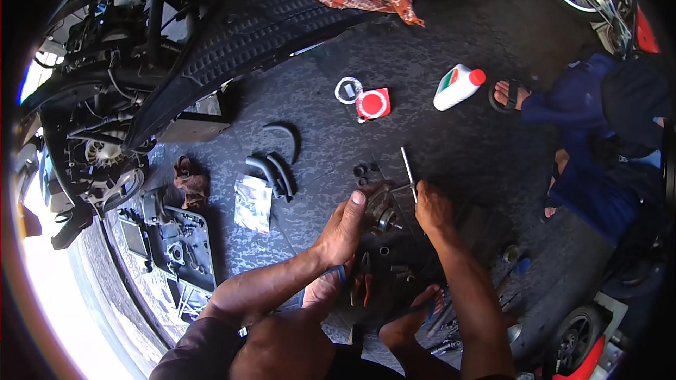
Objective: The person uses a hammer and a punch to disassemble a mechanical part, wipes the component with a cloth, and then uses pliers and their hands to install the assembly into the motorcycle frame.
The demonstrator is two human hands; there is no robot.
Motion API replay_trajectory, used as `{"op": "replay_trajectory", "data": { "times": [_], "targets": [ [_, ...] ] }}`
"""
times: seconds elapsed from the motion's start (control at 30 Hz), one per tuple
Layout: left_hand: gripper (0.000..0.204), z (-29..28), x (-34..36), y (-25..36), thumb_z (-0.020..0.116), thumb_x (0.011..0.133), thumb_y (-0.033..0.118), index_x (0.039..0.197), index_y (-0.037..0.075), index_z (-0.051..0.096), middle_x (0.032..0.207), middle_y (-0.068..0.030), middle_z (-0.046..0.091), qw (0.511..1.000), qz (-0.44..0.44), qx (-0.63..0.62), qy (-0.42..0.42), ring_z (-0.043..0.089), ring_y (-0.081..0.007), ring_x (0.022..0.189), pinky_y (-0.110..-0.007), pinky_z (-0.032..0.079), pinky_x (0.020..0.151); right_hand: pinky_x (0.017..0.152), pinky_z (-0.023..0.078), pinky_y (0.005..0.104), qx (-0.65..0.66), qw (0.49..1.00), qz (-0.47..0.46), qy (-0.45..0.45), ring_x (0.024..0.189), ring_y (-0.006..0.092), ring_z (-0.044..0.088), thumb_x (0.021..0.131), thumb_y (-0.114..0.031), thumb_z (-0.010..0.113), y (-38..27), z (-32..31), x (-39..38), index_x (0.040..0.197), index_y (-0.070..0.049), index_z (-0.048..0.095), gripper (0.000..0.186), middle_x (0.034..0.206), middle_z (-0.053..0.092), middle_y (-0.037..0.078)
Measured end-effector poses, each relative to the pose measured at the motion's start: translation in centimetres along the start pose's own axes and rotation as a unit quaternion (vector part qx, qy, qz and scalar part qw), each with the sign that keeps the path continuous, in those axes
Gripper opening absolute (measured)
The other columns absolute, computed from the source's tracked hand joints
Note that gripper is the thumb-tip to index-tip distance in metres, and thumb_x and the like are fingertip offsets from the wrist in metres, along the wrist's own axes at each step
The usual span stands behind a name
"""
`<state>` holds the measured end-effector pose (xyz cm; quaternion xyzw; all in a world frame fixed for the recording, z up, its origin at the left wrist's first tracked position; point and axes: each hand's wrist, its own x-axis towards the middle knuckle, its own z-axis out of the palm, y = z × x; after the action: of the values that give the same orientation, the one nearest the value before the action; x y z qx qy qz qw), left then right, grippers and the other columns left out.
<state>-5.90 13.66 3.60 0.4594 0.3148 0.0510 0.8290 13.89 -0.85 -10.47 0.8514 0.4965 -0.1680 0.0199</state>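
Just above the floor, my left hand [343, 224] holds a round metal mechanical part [384, 215] with a thin shaft sticking out. Its thumb points up along the part, and the other fingers are mostly hidden. My right hand [432, 208] is closed round a T-handle wrench [405, 163], whose long bar slants up past the fist. The wrench's stem reaches toward the metal part. Below lie pliers with orange handles [363, 287], a small ring [384, 250] and a few small metal pieces [401, 269]. Small dark rings [363, 170] lie just beyond my hands.
A partly stripped motorcycle [105, 105] stands at left. Nearby are a parts tray [184, 246], a brown rag [190, 181], curved black hoses [271, 172] and a clear plastic bag [253, 204]. A red box [373, 104] and white bottle [456, 87] lie ahead. Another person [598, 127] sits at right.
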Motion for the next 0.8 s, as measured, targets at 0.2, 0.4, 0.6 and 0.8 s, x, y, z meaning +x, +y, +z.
{"op": "replay_trajectory", "data": {
  "times": [0.2,0.4,0.6,0.8],
  "targets": [
    [0.112,0.5,1.0,0.9,0.031,0.085,0.089,0.148,-0.003,0.040,0.130,-0.0176,0.058,0.996,0.051,0.066,-0.040,0.055,-0.0239,0.121,-0.039,0.043,0.105,0.079,0.059,0.0404,-0.003,0.999,0.011,0.036,0.092,0.0327,0.070,0.093,-0.011,0.056,0.0,0.2,-0.4,0.103,-0.006,0.056,0.011,0.097,0.067,0.014],
    [0.109,0.0,0.8,0.1,0.026,0.087,0.087,0.149,-0.001,0.040,0.131,-0.0179,0.057,1.000,0.009,0.026,-0.002,0.056,-0.0244,0.121,-0.040,0.042,0.106,0.077,0.061,0.0415,-0.036,0.999,0.037,-0.004,0.093,0.0313,0.070,0.093,-0.011,0.055,0.2,0.4,-0.9,0.103,-0.006,0.062,0.013,0.098,0.068,0.014],
    [0.107,-0.6,0.8,-0.2,0.024,0.088,0.087,0.148,0.000,0.042,0.127,-0.0163,0.059,1.000,-0.006,0.017,0.013,0.057,-0.0241,0.116,-0.039,0.045,0.100,0.077,0.061,0.0426,-0.056,0.997,0.026,-0.055,0.096,0.0312,0.071,0.094,-0.013,0.056,0.8,0.2,0.0,0.104,-0.008,0.062,0.013,0.100,0.068,0.013],
    [0.100,-1.3,1.0,-0.4,0.025,0.092,0.082,0.148,0.000,0.042,0.125,-0.0156,0.060,0.999,0.011,0.012,0.028,0.059,-0.0233,0.112,-0.038,0.050,0.089,0.080,0.060,0.0422,-0.032,0.999,-0.021,-0.025,0.098,0.0312,0.069,0.095,-0.013,0.054,0.5,-0.6,0.1,0.103,-0.006,0.059,0.012,0.098,0.066,0.014]
  ]
}}
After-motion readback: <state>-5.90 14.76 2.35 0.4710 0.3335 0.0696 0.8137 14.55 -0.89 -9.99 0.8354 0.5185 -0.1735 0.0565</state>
